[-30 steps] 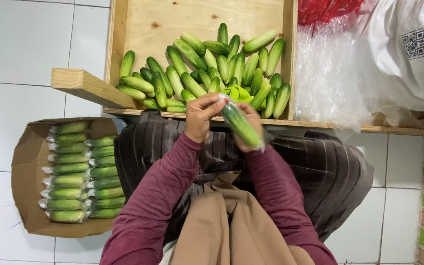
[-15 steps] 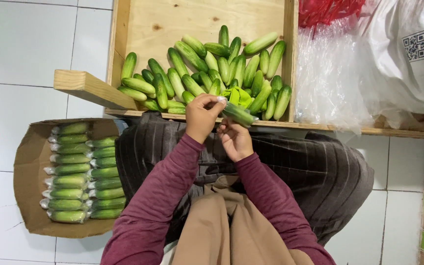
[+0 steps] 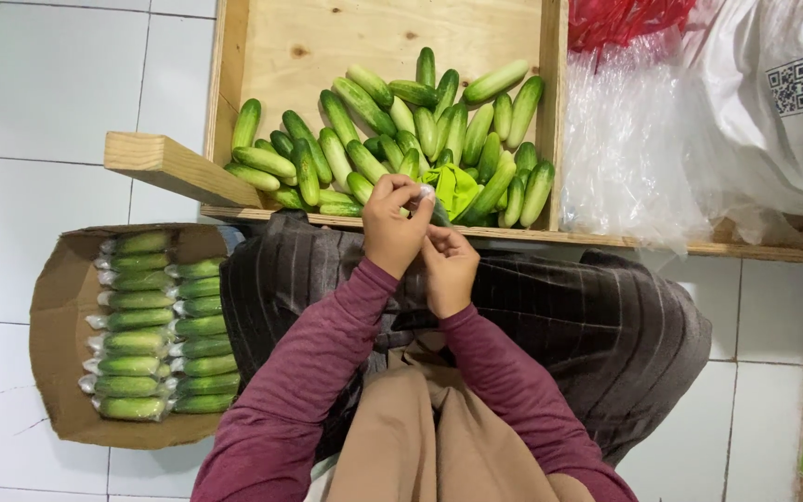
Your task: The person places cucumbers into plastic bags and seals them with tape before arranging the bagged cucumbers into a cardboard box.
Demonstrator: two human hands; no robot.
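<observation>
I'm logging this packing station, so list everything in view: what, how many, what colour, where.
Loose cucumbers: several dozen, green, heaped in the crate.
Shallow wooden crate: one, pale wood, top centre.
Wrapped cucumbers: about eighteen, green in clear film, two columns in the box.
Cardboard box: one, brown, left on the white tiled floor.
Clear plastic bags: a pile, transparent, right of the crate.
White sack: one, top right.
Left hand: pinching the wrapped end of a cucumber.
Right hand: touching the left, below it.
</observation>
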